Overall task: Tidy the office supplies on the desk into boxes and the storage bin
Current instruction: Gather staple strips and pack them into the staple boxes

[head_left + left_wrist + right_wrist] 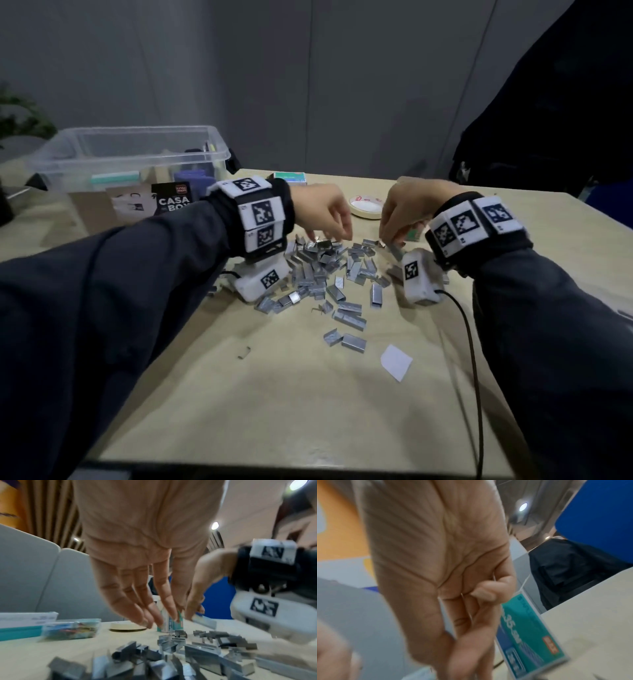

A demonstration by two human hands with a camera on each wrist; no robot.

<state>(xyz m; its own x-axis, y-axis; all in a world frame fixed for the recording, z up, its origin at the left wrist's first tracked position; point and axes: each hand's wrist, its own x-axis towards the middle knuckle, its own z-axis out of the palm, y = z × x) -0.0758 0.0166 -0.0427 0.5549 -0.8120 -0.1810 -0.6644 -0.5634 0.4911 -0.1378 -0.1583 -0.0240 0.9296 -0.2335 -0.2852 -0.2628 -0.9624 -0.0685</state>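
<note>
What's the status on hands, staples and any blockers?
Left hand open, fingertips over staple pile. Right hand pinching a staple strip beside teal staple box. Tape roll behind, not blocking.

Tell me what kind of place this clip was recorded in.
Most likely an office or meeting room: grey partition panels stand behind a pale desk strewn with staple strips, with a tape roll and a clear storage bin of supplies nearby.
</note>
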